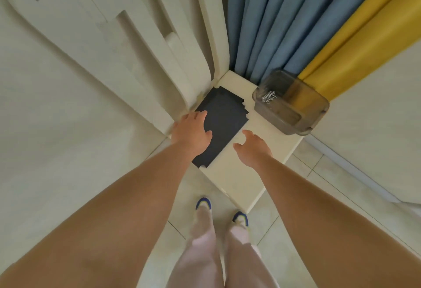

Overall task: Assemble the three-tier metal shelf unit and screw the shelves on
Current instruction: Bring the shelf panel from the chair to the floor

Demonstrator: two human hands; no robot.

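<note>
left hand [192, 131]: grip wide, fingers straight, over the near-left edge of the black shelf panel [224, 123] | right hand [251, 148]: grip wide, holding nothing, just beside the panel's right edge | panel: flat on the white counter [268, 144] | clear tub [291, 103] with screws [268, 97]: on the counter's far right corner | blue curtain [273, 19]: behind

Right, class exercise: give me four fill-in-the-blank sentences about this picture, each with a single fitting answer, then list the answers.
1. The dark panel lies on a ____ table.
2. The screws sit inside a clear plastic ____.
3. The left hand reaches over the panel's ____ edge.
4. Next to the blue curtain hangs a ____ one.

Answers: white; box; left; yellow
</note>
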